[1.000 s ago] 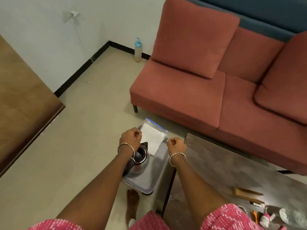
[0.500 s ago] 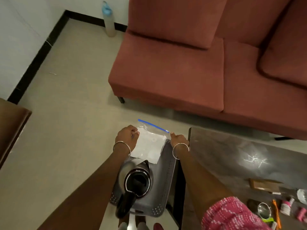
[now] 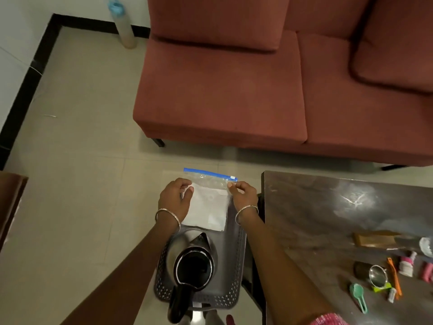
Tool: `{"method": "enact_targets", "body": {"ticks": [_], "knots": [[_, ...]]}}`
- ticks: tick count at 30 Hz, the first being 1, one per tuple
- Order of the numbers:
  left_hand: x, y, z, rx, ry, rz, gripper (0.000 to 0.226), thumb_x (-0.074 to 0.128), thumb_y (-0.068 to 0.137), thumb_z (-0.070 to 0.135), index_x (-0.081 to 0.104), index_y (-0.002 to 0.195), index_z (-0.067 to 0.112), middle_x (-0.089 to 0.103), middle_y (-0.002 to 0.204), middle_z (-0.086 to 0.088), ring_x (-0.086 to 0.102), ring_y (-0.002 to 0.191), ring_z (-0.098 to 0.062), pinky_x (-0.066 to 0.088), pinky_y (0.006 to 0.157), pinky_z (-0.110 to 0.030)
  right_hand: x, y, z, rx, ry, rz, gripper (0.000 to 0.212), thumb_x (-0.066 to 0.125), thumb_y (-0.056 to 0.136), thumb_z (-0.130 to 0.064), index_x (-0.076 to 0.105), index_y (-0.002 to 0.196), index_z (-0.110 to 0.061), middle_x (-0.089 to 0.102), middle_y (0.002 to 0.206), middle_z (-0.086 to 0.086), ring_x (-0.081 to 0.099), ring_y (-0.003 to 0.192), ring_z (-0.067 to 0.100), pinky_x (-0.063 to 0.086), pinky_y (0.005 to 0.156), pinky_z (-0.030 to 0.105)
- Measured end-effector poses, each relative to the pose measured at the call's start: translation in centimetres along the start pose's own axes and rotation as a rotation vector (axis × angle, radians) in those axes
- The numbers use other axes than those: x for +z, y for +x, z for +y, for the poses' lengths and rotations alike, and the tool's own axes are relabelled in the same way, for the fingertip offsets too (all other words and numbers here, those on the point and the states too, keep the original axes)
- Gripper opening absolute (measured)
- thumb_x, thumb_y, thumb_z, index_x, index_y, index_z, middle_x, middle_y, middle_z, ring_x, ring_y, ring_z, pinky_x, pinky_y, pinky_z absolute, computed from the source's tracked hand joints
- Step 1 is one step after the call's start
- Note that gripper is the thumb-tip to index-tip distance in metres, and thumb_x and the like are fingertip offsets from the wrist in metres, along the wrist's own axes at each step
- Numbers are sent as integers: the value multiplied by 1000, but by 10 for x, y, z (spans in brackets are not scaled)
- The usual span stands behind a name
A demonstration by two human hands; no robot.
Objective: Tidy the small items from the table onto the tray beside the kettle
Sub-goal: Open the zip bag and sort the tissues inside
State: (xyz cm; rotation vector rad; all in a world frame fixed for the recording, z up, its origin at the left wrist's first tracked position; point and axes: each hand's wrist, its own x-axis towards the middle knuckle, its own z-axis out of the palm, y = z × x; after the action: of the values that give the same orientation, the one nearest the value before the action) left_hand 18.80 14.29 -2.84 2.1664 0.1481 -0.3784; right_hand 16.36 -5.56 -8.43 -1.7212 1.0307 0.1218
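Hands both on zip bag (image 3: 209,202): left hand (image 3: 174,200) grips its left edge, fingers curled over it; right hand (image 3: 242,194) pinches the right corner just under the blue seal strip. Bag is clear with a white sheet inside, held over the far end of the grey tray (image 3: 237,266), beyond the kettle (image 3: 192,266) spout; contact with tray floor cannot be told. Kettle stands in the tray's near half, handle towards the person. Tray sits just left of the dark table (image 3: 328,219). On table, near right: wooden box (image 3: 375,239), metal strainer (image 3: 377,275), orange tool (image 3: 394,281), green spoon (image 3: 358,296), all well apart from tray. Red sofa (image 3: 222,90) behind
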Motion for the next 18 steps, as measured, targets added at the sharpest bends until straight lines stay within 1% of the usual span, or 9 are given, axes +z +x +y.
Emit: {"method": "enact_targets", "body": {"ticks": [2, 4, 6, 9, 12, 13, 15, 16, 18], "knots": [[-5, -13, 17, 67, -56, 1, 16, 63, 91, 16, 69, 105, 17, 69, 101, 2, 63, 92, -12, 52, 89, -37, -12, -29, -11, -82, 37, -12, 11, 76, 84, -32, 71, 76, -26, 72, 85, -8, 66, 87, 15, 54, 93, 44], [-13, -28, 37, 177, -54, -8, 18, 62, 91, 21, 70, 107, 19, 68, 104, 5, 62, 95, -10, 51, 90, -36, -26, -60, -22, -153, 88, -40, 12, 77, 84, -26, 70, 74, -25, 72, 79, -7, 65, 80, 13, 56, 88, 46], [-23, -44, 56, 296, -25, -48, 26, 58, 90, 30, 69, 113, 24, 66, 110, 9, 60, 103, -9, 49, 92, -34, -40, -93, -34, -251, 98, -49, 9, 76, 86, -21, 71, 77, -21, 72, 77, -5, 66, 79, 14, 56, 85, 46], [-37, -66, 83, 443, 55, -115, 31, 54, 91, 41, 64, 120, 34, 63, 120, 12, 56, 112, -11, 47, 94, -38, -64, -142, -56, -397, 108, -30, 6, 73, 88, -16, 72, 82, -16, 72, 79, -5, 68, 82, 12, 54, 84, 37], [-51, -90, 111, 586, 81, -135, 32, 54, 91, 47, 63, 121, 39, 64, 121, 16, 54, 118, -10, 45, 97, -46, -92, -189, -80, -575, 25, 51, 6, 72, 90, -19, 73, 84, -20, 72, 81, -15, 68, 82, 7, 46, 89, 27], [-56, -98, 120, 630, 81, -142, 32, 54, 92, 48, 64, 120, 39, 64, 121, 16, 54, 121, -10, 43, 98, -49, -101, -203, -87, -633, -9, 84, 6, 72, 90, -20, 73, 84, -21, 72, 80, -18, 67, 81, 4, 44, 89, 28], [-66, -118, 140, 692, 56, -159, 33, 53, 91, 52, 66, 117, 37, 66, 118, 17, 54, 123, -10, 42, 99, -51, -119, -229, -96, -718, -36, 158, 5, 73, 89, -23, 73, 84, -22, 69, 78, -22, 65, 77, 2, 46, 86, 36], [-71, -129, 150, 702, 22, -168, 33, 53, 90, 53, 68, 114, 35, 67, 115, 17, 54, 122, -8, 42, 99, -50, -128, -242, -101, -743, -27, 188, 4, 73, 88, -25, 73, 86, -22, 69, 79, -23, 64, 77, 3, 48, 83, 40], [-81, -149, 169, 707, -91, -187, 30, 58, 89, 48, 71, 108, 29, 70, 108, 17, 59, 113, -5, 46, 95, -47, -143, -263, -109, -760, 28, 221, 8, 72, 87, -30, 75, 90, -23, 72, 83, -20, 66, 79, 6, 52, 78, 43]]}}
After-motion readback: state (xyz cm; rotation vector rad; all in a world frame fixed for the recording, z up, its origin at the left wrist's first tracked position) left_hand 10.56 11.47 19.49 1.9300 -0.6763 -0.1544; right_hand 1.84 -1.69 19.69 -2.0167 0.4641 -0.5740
